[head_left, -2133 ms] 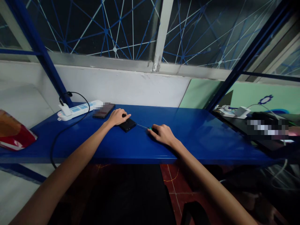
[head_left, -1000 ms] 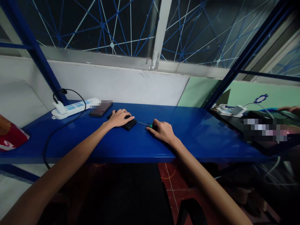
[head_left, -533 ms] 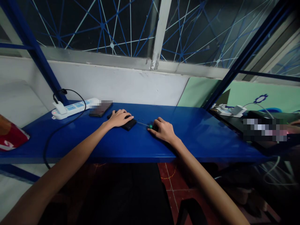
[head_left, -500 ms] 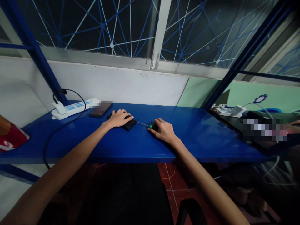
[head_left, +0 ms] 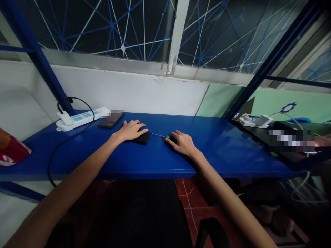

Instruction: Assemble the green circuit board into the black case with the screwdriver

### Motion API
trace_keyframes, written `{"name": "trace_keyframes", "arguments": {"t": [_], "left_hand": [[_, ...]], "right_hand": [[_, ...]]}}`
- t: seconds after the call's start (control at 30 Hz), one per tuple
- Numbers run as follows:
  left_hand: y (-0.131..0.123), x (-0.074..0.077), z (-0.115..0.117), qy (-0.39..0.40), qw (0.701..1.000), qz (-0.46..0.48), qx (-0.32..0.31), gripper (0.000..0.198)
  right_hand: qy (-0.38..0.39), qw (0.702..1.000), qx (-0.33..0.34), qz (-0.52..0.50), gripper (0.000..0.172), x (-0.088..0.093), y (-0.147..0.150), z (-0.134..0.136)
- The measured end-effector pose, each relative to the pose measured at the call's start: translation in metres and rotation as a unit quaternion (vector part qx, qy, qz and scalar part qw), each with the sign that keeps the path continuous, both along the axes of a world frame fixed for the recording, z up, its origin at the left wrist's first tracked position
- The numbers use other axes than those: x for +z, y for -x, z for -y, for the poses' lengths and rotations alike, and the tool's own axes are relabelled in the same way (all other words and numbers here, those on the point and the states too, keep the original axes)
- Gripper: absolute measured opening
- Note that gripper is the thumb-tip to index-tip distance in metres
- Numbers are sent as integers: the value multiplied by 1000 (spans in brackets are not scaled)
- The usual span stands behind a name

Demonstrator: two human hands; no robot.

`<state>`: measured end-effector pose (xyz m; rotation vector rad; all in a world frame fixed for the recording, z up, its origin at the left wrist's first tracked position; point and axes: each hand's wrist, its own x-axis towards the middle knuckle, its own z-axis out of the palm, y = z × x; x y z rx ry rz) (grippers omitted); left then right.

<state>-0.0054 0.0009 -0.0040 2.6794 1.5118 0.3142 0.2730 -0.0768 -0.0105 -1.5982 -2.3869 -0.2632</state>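
Observation:
My left hand (head_left: 130,130) is over a black, flat, rectangular device (head_left: 143,138) on the blue table, its fingers over the far side and its thumb near the right end. Much of the device is hidden under the palm. My right hand (head_left: 182,142) is closed around the handle of a screwdriver (head_left: 167,137), which shows green at its front. The thin metal shaft lies low over the table and points left, its tip at the device's right end. A few tiny dark bits (head_left: 155,131), perhaps screws, lie just beyond the shaft.
Behind my left hand lies a dark phone (head_left: 111,119), beside a white power strip (head_left: 82,119) with a plugged-in charger. A black cable (head_left: 55,148) hangs over the table's front edge. A red packet (head_left: 14,148) stands far left. Blue posts (head_left: 43,69) flank the table. Another person's hand (head_left: 323,140) shows far right.
The device has turned slightly under my left hand, its right end swinging a little. My right hand and the screwdriver have shifted slightly right.

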Motion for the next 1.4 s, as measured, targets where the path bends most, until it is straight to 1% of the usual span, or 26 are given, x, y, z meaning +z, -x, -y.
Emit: {"name": "trace_keyframes", "arguments": {"t": [0.1, 0.13, 0.2, 0.27, 0.33, 0.43, 0.53, 0.67, 0.8, 0.9, 1.0, 1.2, 1.4], "left_hand": [[-8, -4, -2, -8, 996, 41, -78, 48], [-10, -6, -2, -4, 994, 56, -97, 46], [-13, -8, -3, 5, 990, 84, -114, 44], [-15, -8, -2, 16, 987, 102, -121, 41], [-15, -7, 0, 27, 985, 112, -128, 39], [-14, -5, 1, 41, 983, 122, -134, 37], [-12, -5, -1, 48, 981, 129, -138, 35], [-11, -6, -2, 51, 980, 131, -143, 34], [-12, -3, 1, 55, 978, 131, -152, 33], [-13, 0, 4, 53, 978, 130, -156, 33], [-14, 2, 5, 49, 978, 127, -156, 33], [-14, 2, 4, 46, 978, 129, -159, 31], [-13, 0, 3, 49, 971, 152, -179, 29]], "right_hand": [[-3, 1000, 4, 3, 45, -3, -2, -3], [-1, 1000, 4, -2, 44, -4, -2, -4], [9, 1000, -5, -15, 42, -5, -3, -6], [18, 999, -19, -22, 42, -6, -3, -7], [18, 999, -27, -28, 45, -5, -2, -6], [16, 998, -12, -58, 47, -4, -3, -4], [24, 997, 11, -75, 43, 0, -4, -3], [21, 997, 15, -79, 36, 2, -8, -4], [13, 993, 44, -109, 30, 2, -11, -6], [28, 994, 40, -98, 28, 0, -11, -6], [37, 996, 28, -82, 31, 0, -10, -4], [28, 994, 37, -95, 35, 4, -7, 0], [-33, 998, 14, -61, 41, 2, -10, -2]]}}
